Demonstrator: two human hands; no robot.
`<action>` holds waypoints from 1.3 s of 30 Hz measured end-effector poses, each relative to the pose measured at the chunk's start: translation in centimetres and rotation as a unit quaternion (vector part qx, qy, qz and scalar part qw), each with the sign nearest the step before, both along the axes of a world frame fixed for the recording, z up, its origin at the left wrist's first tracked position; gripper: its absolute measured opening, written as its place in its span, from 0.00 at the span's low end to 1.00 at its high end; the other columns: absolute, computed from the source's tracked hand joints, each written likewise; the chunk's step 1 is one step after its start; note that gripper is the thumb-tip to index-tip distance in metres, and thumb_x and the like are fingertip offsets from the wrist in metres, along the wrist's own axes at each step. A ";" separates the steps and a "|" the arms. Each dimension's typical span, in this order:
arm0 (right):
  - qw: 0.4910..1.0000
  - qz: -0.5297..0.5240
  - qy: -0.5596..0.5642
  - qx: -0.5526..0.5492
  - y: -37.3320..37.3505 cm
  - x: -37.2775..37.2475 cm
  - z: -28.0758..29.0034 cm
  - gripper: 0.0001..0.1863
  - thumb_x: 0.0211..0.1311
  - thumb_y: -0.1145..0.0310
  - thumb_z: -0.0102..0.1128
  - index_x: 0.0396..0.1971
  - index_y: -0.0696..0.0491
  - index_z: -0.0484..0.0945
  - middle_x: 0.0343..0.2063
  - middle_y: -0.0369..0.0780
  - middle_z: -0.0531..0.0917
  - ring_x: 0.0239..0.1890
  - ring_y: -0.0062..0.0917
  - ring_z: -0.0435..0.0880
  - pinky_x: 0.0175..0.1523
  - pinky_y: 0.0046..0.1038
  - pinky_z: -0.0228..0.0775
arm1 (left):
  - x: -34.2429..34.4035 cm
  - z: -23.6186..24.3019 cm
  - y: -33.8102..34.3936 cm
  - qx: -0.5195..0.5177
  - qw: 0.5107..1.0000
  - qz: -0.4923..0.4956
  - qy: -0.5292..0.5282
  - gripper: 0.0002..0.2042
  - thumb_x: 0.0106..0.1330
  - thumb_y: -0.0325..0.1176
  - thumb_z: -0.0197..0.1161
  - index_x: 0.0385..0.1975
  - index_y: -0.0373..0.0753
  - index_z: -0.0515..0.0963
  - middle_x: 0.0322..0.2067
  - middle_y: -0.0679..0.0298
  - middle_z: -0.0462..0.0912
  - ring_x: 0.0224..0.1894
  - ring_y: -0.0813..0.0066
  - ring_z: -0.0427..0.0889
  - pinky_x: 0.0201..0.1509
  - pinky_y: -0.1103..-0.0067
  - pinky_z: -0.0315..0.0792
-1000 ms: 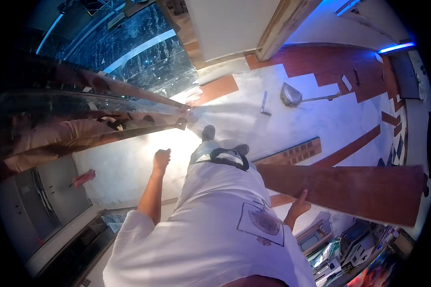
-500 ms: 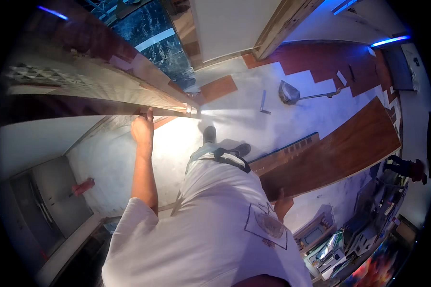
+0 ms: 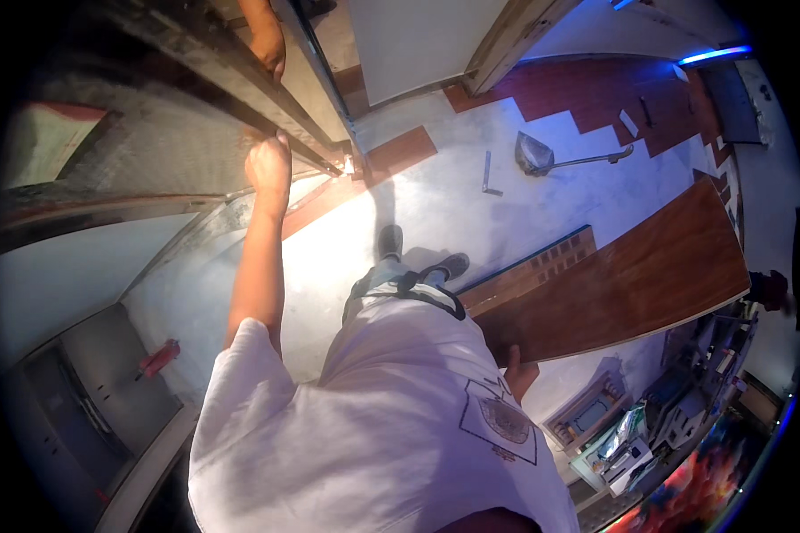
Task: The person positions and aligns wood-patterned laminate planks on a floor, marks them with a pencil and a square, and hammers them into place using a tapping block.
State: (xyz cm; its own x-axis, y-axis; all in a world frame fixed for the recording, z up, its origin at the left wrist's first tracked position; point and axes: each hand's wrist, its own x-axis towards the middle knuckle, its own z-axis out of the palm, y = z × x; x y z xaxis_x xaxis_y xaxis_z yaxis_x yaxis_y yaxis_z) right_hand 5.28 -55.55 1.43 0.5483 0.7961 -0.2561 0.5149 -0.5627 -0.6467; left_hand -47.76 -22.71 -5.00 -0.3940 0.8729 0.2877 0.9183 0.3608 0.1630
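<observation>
My left hand [image 3: 268, 163] is raised at arm's length, its fingers closed on the edge of a tall door [image 3: 304, 142] at the upper left. Low at my right side, my right hand [image 3: 521, 371] grips the near end of a large reddish-brown wooden board [image 3: 613, 275], the thumb lying over its face and the other fingers mostly hidden. The board slants away to the far right. Past the door edge, another bare forearm and hand [image 3: 265, 40] show at the top; whether this is a reflection or another person, I cannot tell.
Stepped reddish floor planks [image 3: 587, 93] lie at the far right. On the pale floor are a dustpan [image 3: 533, 155] with a long handle, a metal square [image 3: 489, 173] and a loose plank [image 3: 404, 151]. A slatted wooden piece [image 3: 533, 266] lies beside the board. Cluttered shelving [image 3: 631, 444] stands at right.
The door has swung away from me, my left hand moving up with it. The blue-lit dark area behind has gone from view, and another forearm now shows there. My right hand still holds the board.
</observation>
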 end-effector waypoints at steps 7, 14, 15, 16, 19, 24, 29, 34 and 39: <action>0.998 0.007 -0.024 0.062 0.9 -1.0 -0.3 0.15 0.69 0.69 0.67 0.40 0.70 0.85 0.34 0.51 0.90 0.36 0.32 0.88 0.43 0.37 0.78 | -3.0 0.5 9.4 -0.021 0.999 -0.006 -0.042 0.23 0.73 0.47 0.54 0.27 0.35 0.88 0.31 0.43 0.87 0.38 0.41 0.87 0.48 0.55 0.80; 0.997 -0.022 -0.070 0.035 2.5 -3.9 2.6 0.18 0.69 0.65 0.68 0.38 0.71 0.85 0.34 0.50 0.90 0.34 0.29 0.88 0.43 0.34 0.79 | -6.7 0.9 14.0 -0.059 0.990 -0.079 -0.105 0.21 0.75 0.52 0.54 0.41 0.40 0.86 0.38 0.44 0.86 0.44 0.39 0.84 0.51 0.53 0.76; 0.995 -0.024 -0.070 0.066 2.8 -4.0 2.6 0.18 0.69 0.65 0.68 0.38 0.71 0.85 0.34 0.50 0.90 0.34 0.29 0.88 0.43 0.34 0.78 | -7.1 -0.9 13.6 -0.066 0.987 -0.082 -0.124 0.21 0.75 0.51 0.55 0.42 0.39 0.86 0.39 0.43 0.86 0.44 0.39 0.84 0.51 0.53 0.76; 0.993 -0.025 -0.069 0.097 3.0 -4.2 2.6 0.19 0.69 0.65 0.68 0.38 0.71 0.85 0.34 0.50 0.90 0.34 0.28 0.88 0.43 0.34 0.78 | -7.3 -2.8 13.1 -0.073 0.983 -0.085 -0.144 0.21 0.75 0.51 0.55 0.42 0.39 0.86 0.39 0.43 0.86 0.44 0.39 0.84 0.51 0.53 0.76; 0.994 -0.039 -0.082 0.055 3.2 -3.4 2.8 0.19 0.69 0.66 0.69 0.38 0.72 0.85 0.34 0.50 0.90 0.34 0.27 0.87 0.43 0.34 0.78 | -4.8 -7.8 9.0 -0.094 0.967 -0.121 -0.206 0.20 0.73 0.48 0.55 0.41 0.38 0.85 0.40 0.40 0.85 0.44 0.39 0.85 0.52 0.52 0.76; 0.994 -0.015 -0.013 0.104 5.4 -2.7 2.6 0.17 0.68 0.68 0.70 0.38 0.73 0.85 0.36 0.49 0.90 0.35 0.25 0.86 0.43 0.33 0.78 | -3.6 -24.0 -9.8 -0.268 0.888 -0.152 -0.342 0.19 0.71 0.49 0.59 0.34 0.37 0.85 0.35 0.42 0.86 0.37 0.41 0.84 0.43 0.55 0.76; 0.989 0.054 -0.025 0.138 9.1 1.2 0.8 0.16 0.69 0.69 0.69 0.40 0.72 0.85 0.37 0.48 0.91 0.37 0.25 0.86 0.44 0.31 0.77 | 3.8 -24.3 -23.1 -0.416 0.778 -0.047 -0.469 0.22 0.70 0.51 0.62 0.41 0.36 0.87 0.44 0.46 0.87 0.52 0.47 0.84 0.60 0.61 0.75; 0.987 0.130 -0.011 0.090 13.8 3.0 -2.5 0.15 0.70 0.71 0.67 0.43 0.71 0.84 0.41 0.46 0.90 0.40 0.25 0.85 0.50 0.30 0.75 | -2.0 -5.9 -9.0 0.074 0.977 0.000 -0.200 0.14 0.72 0.37 0.64 0.50 0.35 0.83 0.40 0.45 0.85 0.44 0.42 0.84 0.50 0.58 0.76; 0.982 0.156 0.018 0.108 17.7 2.9 -2.2 0.17 0.69 0.68 0.68 0.44 0.71 0.84 0.41 0.46 0.89 0.41 0.26 0.84 0.54 0.31 0.75 | -5.2 19.2 10.6 0.450 0.884 -0.056 0.108 0.22 0.71 0.37 0.66 0.59 0.30 0.76 0.58 0.48 0.80 0.62 0.50 0.75 0.68 0.63 0.67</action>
